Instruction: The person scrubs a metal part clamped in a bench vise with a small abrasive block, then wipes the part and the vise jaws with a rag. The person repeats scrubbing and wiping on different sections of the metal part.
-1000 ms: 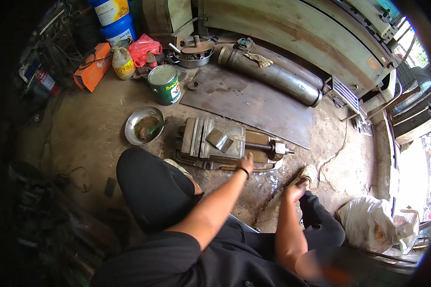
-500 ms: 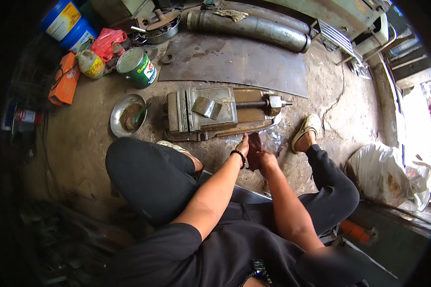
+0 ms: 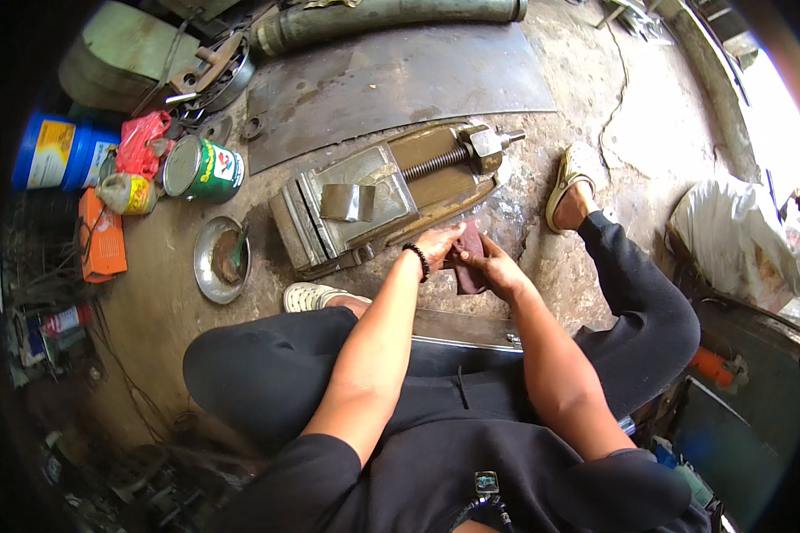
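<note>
Between my two hands is a dark red, folded-looking sheet (image 3: 471, 275), matte like sandpaper. My right hand (image 3: 500, 266) pinches its right side with the thumb on top. My left hand (image 3: 437, 242), with a beaded bracelet at the wrist, closes on its left edge; some of those fingertips are hidden. Just beyond my hands a large, worn machine vise (image 3: 324, 253) lies on the floor, its screw (image 3: 436, 163) pointing to the far right. A small shiny bent metal plate (image 3: 348, 202) rests on top of the vise, touched by neither hand.
Left of the vise lies a metal bowl (image 3: 206, 266) with a green-handled tool. Farther left stand a green can (image 3: 183, 166), blue buckets (image 3: 40, 133) and an orange box (image 3: 100, 244). A flat steel sheet (image 3: 400, 75) and pipe (image 3: 391, 27) lie beyond; a white sack (image 3: 729, 235) sits right.
The view has turned and shifted, so the vise appears more tilted. My hands stay together on the dark red sheet, my left fingers now more over its edge.
</note>
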